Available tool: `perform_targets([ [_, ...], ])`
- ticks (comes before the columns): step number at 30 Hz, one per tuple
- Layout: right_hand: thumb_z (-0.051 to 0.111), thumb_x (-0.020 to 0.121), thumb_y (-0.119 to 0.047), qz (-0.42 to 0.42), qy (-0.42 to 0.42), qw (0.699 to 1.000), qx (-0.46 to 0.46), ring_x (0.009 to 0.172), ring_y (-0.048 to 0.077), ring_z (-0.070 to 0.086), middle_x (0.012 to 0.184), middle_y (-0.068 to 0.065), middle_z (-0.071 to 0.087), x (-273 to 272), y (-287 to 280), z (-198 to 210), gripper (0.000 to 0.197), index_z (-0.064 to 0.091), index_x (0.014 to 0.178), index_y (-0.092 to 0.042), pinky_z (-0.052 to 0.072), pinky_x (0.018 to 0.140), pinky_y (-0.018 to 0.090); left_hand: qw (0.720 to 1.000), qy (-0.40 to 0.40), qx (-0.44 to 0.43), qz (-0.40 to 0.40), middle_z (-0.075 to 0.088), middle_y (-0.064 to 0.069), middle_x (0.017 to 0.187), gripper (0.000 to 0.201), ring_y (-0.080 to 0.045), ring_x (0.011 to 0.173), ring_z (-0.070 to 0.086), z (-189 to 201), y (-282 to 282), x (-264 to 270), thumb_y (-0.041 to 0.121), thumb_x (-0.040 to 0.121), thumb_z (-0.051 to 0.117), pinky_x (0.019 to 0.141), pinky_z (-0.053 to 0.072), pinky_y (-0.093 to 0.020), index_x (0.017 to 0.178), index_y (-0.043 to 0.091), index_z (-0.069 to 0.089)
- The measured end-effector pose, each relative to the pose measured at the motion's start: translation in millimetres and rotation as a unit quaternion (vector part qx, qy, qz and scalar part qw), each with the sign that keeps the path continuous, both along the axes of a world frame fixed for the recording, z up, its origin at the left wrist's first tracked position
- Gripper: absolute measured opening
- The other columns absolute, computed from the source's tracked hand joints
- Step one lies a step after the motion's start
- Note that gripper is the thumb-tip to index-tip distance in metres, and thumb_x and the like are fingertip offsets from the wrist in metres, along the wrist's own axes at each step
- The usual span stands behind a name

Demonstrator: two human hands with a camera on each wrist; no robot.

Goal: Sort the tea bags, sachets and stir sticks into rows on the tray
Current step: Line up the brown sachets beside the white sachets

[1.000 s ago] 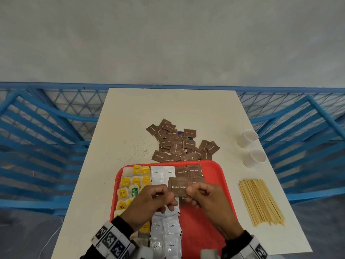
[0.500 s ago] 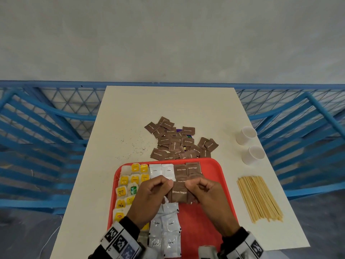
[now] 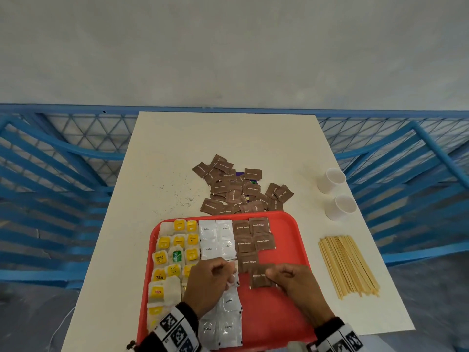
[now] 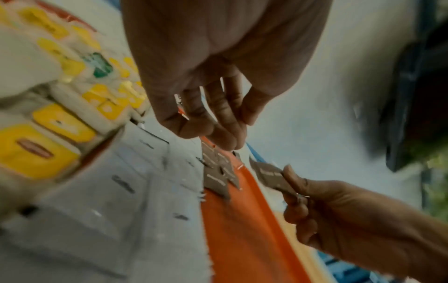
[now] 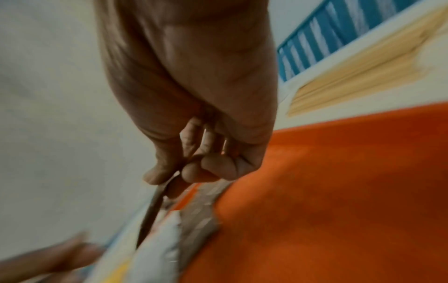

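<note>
Moved apart since before: right hand [image 3: 295, 283] pinching brown sachet [image 3: 261, 278] over tray [image 3: 289, 240]; left hand [image 3: 206, 283] curled, contents unclear, beside white sachets [image 3: 215, 240].

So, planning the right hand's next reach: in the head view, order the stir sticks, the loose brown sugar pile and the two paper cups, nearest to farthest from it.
From the right hand:
1. Stir sticks, on its right, on the table.
2. Loose brown sugar pile, beyond the tray's far edge.
3. Paper cups, far right.
The pile and the nearer cup are nearly too close to call.

The right hand [image 4: 339, 214] pinches a brown sachet [image 4: 269, 175] above the tray [image 4: 242, 239].
</note>
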State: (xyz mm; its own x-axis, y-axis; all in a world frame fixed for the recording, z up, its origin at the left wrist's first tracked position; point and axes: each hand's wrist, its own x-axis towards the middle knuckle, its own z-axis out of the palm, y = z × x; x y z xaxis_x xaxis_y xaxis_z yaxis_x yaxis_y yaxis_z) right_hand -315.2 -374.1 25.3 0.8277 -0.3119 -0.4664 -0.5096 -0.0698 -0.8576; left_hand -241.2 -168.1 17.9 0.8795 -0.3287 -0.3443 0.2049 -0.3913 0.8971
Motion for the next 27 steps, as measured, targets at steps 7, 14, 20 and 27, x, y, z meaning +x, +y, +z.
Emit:
perform_targets([
  [7, 0.076, 0.085, -0.028, 0.027, 0.062, 0.995, -0.077, 0.051, 0.002, 0.053, 0.057, -0.005, 0.065, 25.7, -45.1, -41.4, 0.012, 0.078, 0.078, -0.019, 0.043, 0.059, 0.017, 0.909, -0.248, 0.234, -0.240, 0.066, 0.017, 0.111, 0.019, -0.012, 0.102, 0.051, -26.4, -30.5, 17.8, 0.039, 0.095, 0.054, 0.086, 0.036, -0.031, 0.108, 0.034, 0.067],
  [14, 0.081, 0.078, -0.032, 0.013, 0.106, 0.971, -0.215, 0.075, 0.010, 0.064, 0.075, -0.008, 0.071, 42.0, -42.5, -71.3, 0.021, 0.067, 0.068, -0.020, 0.045, 0.065, 0.020, 0.829, -0.285, 0.354, -0.325, 0.054, 0.013, 0.136, 0.039, -0.021, 0.123, 0.039, -36.6, -50.7, 24.9, 0.030, 0.092, 0.050, 0.098, 0.025, -0.039, 0.131, 0.031, 0.058],
  [20, 0.083, 0.073, -0.038, 0.004, 0.109, 0.962, -0.252, 0.077, 0.013, 0.057, 0.083, -0.005, 0.063, 39.6, -32.0, -68.6, 0.038, 0.055, 0.086, -0.016, 0.037, 0.061, 0.022, 0.829, -0.281, 0.364, -0.319, 0.060, 0.013, 0.130, 0.036, -0.023, 0.118, 0.045, -42.6, -50.7, 26.3, 0.026, 0.095, 0.047, 0.095, 0.029, -0.042, 0.128, 0.033, 0.060],
  [27, 0.077, 0.080, -0.033, 0.007, 0.085, 0.966, -0.245, 0.079, 0.016, 0.059, 0.082, -0.006, 0.063, 50.9, -31.1, -45.8, 0.025, 0.056, 0.083, -0.019, 0.041, 0.067, 0.027, 0.838, -0.291, 0.328, -0.325, 0.061, 0.012, 0.128, 0.034, -0.022, 0.118, 0.048, -38.8, -51.1, 31.4, 0.037, 0.097, 0.045, 0.094, 0.031, -0.041, 0.129, 0.035, 0.058],
])
